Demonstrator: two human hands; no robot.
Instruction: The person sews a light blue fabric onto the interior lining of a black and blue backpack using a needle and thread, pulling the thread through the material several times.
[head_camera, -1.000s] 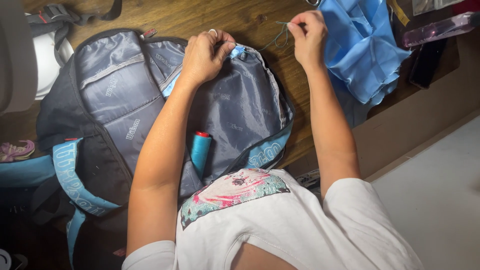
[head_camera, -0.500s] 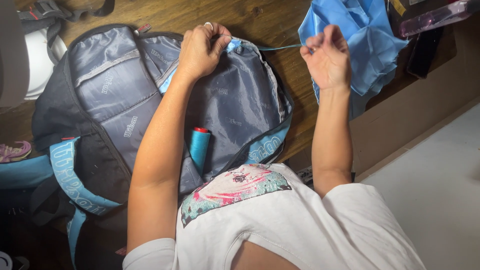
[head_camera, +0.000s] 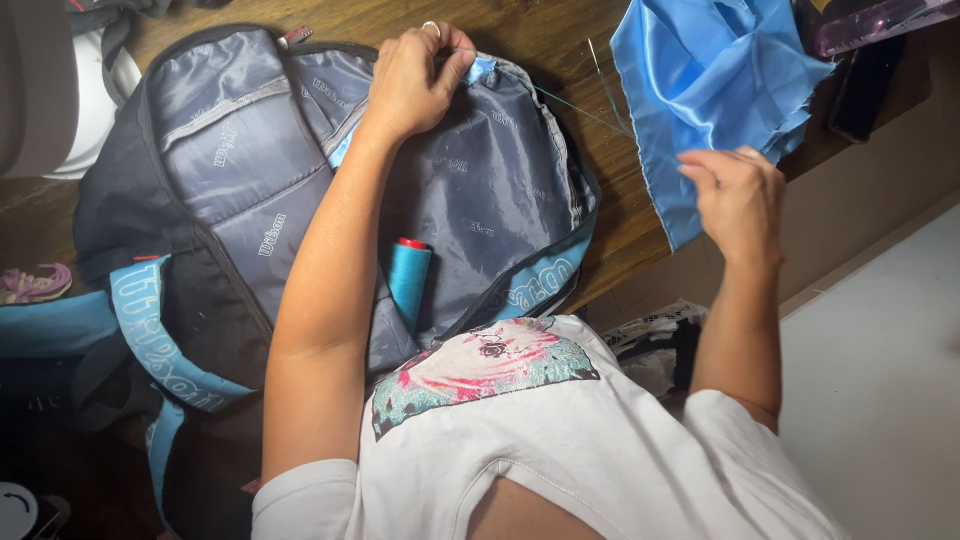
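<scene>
The left hand (head_camera: 415, 85) pinches the backpack (head_camera: 240, 200) lining, so its fingertips and the stitch under them are hidden. The thread (head_camera: 570, 103) is so thin it fades out before reaching the right hand (head_camera: 738, 195); a needle there, if any, is too small to tell. The forearm covers the spool's (head_camera: 409, 280) left side and much of the bag's middle. The blue cloth (head_camera: 710, 90) runs off the top edge. At far left, a white object (head_camera: 60, 100) is cut off, possibly a helmet.
</scene>
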